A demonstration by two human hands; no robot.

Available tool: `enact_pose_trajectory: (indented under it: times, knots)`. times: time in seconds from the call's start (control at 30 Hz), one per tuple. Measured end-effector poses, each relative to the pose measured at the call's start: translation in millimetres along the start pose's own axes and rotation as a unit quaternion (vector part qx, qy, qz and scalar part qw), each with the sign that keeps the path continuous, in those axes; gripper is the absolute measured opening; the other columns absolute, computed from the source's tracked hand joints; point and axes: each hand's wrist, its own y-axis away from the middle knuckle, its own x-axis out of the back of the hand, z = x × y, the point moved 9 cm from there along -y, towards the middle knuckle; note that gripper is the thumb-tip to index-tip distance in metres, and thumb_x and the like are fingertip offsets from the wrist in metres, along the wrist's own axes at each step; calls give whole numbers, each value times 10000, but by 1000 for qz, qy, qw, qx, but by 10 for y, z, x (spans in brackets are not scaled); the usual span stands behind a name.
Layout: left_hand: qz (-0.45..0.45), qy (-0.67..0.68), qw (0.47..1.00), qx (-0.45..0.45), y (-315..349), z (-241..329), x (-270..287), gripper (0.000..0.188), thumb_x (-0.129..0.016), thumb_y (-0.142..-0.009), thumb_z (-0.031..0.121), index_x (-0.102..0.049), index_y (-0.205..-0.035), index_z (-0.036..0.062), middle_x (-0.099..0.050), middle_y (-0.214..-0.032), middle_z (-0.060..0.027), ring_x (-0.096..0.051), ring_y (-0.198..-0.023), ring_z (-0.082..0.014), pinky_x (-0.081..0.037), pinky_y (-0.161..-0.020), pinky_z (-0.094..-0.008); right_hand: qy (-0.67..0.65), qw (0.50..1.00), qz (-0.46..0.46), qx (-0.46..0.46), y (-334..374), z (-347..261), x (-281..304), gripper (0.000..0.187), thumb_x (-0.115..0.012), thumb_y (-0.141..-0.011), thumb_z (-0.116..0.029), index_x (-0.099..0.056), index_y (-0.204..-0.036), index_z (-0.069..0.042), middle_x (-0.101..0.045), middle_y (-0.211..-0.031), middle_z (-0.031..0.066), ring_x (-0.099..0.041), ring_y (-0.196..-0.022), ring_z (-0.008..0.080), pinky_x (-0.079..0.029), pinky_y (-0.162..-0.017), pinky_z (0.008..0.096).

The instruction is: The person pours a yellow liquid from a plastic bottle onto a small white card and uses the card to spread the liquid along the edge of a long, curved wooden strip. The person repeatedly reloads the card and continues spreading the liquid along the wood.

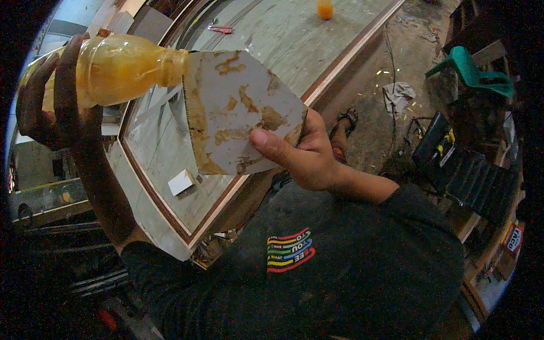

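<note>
My left hand [63,96] is wrapped around a clear plastic bottle [122,71] of yellowish, glue-like liquid, tipped on its side with its neck to the right. In my right hand [311,156] is a flat greyish spreader [218,122] with a finely toothed left edge, pinched with the thumb on its face. Brown-yellow smears cover that face. The bottle's mouth meets the upper part of the toothed edge; whether they touch I cannot tell. Both are held above a large greyish panel [272,42] framed in light and dark wood strips.
On the panel lie a small white block [181,182], a red-handled tool [221,29] and an orange container [324,9]. A green plastic chair [481,76], a black chair [473,178] and a crumpled cloth [398,96] are on the right. A cable [391,62] runs along the floor.
</note>
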Motion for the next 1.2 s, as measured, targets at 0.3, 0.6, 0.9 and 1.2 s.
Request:
enact_pose_trajectory:
  times: [0.3, 0.6, 0.9, 1.2]
  knots:
    - [-1, -9, 1000, -7, -2, -18, 46, 522, -908, -722, 217, -680, -1182, 121, -545, -1132, -66, -568, -987, -229, -513, -829, -382, 2, 1000, -2, 20, -25, -24, -41, 407, -701, -958, -130, -552, -1307, 18, -684, -1212, 106, -660, -1094, 181, -544, -959, 350]
    - [0, -25, 1000, -6, 45, 14, 83, 521, -916, -714, 203, -684, -1172, 115, -560, -1102, -65, -582, -959, -222, -530, -803, -365, 5, 1000, -6, 2, -5, -73, -80, 406, -707, -955, -141, -561, -1298, 21, -691, -1203, 106, -660, -1093, 179, -541, -955, 345]
    - [86, -127, 987, -55, 316, 236, 110, 520, -924, -705, 189, -688, -1161, 108, -574, -1073, -63, -596, -930, -215, -547, -777, -348, -11, 1000, 4, -8, 28, -18, -60, 422, -705, -954, -138, -539, -1310, 17, -671, -1227, 114, -661, -1104, 197, -548, -966, 365]
    - [237, -199, 950, -32, 733, 563, -83, 512, -926, -706, 171, -684, -1153, 108, -572, -1081, -68, -600, -944, -206, -556, -768, -328, 27, 998, 60, 10, 34, -40, 66, 397, -687, -968, -154, -546, -1296, 20, -679, -1198, 103, -668, -1064, 179, -561, -925, 347]
